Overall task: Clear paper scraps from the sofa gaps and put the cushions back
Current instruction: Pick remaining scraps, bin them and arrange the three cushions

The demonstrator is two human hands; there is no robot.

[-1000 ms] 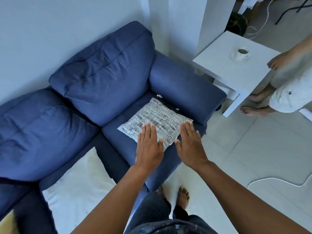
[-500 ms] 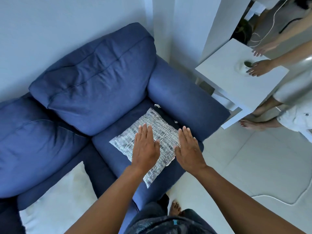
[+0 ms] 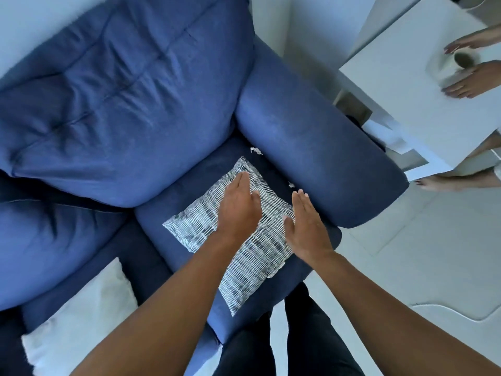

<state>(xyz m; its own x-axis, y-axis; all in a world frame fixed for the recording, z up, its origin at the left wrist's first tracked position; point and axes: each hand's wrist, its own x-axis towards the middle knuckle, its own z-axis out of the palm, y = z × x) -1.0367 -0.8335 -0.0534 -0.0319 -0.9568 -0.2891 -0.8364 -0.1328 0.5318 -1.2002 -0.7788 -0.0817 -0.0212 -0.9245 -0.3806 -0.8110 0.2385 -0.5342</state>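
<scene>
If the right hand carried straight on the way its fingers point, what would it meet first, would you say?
Probably the sofa armrest: the right hand points up along the gap beside it, near a paper scrap. Depth is unclear.

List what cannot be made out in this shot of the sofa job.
Head view only:
- Gap beside the armrest: two paper scraps show; any deeper ones are lost in shadow.
- Patterned cushion: its middle is covered by the left hand and right hand.
- Cup on the white table: motion-blurred, contents unclear.
- White cushion: cut by the bottom-left edge.
</scene>
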